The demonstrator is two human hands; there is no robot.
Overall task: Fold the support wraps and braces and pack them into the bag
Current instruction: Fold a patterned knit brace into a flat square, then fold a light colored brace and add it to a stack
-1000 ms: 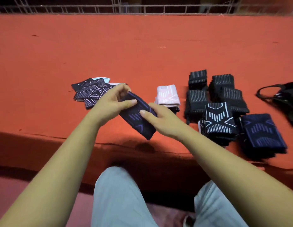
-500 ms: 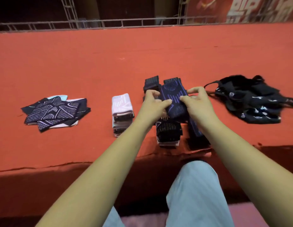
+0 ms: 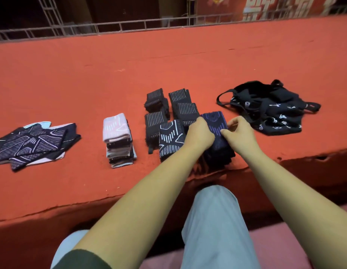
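Observation:
A folded navy brace with purple stripes (image 3: pixel 215 121) lies on top of a dark stack near the ledge's front edge. My left hand (image 3: pixel 200 133) presses on its left side and my right hand (image 3: pixel 236 133) pinches its right edge. Left of it stands a folded black brace with white lines (image 3: pixel 170 138). Behind are several folded black ribbed wraps (image 3: pixel 180 101). A pink-topped stack of folded wraps (image 3: pixel 118 138) stands further left. Unfolded dark braces (image 3: pixel 35 142) lie spread at the far left. The black bag (image 3: pixel 269 109) lies open to the right.
Everything rests on a red carpeted ledge (image 3: pixel 168 61) whose front edge runs just under my hands. A metal truss railing (image 3: pixel 130 26) runs along the far side. My knees in pale trousers (image 3: pixel 217 230) are below the ledge.
Both hands carried the folded navy brace from the left of the ledge to the right and lowered it onto the dark stack beside the bag; my view turned right with it.

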